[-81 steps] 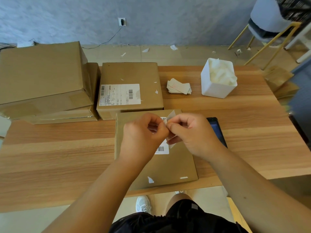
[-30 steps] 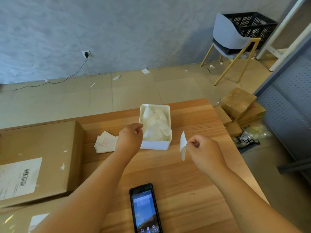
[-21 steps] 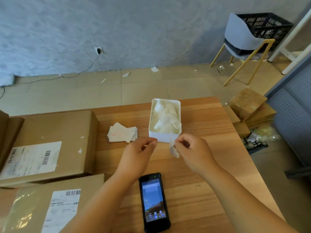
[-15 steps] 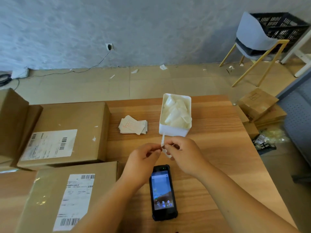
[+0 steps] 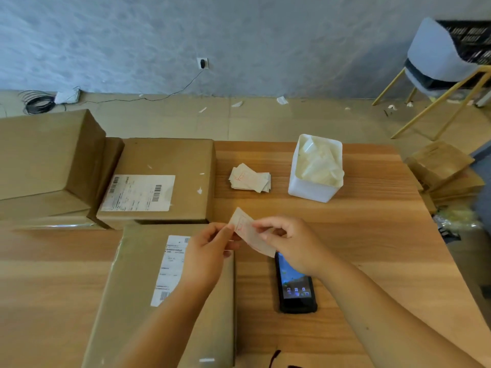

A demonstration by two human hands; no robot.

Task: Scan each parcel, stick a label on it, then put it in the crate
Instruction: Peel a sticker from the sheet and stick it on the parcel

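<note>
A small white label with red print is held up between both hands. My left hand pinches its left edge and my right hand pinches its right side. They hover over the right edge of a flat brown parcel that carries a shipping sticker. A black handheld scanner, screen lit, lies on the wooden table just right of the parcel. A black crate sits on a chair at the far right.
More brown parcels are stacked at the table's left and back. A pile of labels and a white bin full of peeled backing paper stand behind my hands. Cardboard boxes lie on the floor to the right.
My view has swung left and down from the white bin to the parcel. My left hand has joined the right on the label, and both have moved toward the parcel.
</note>
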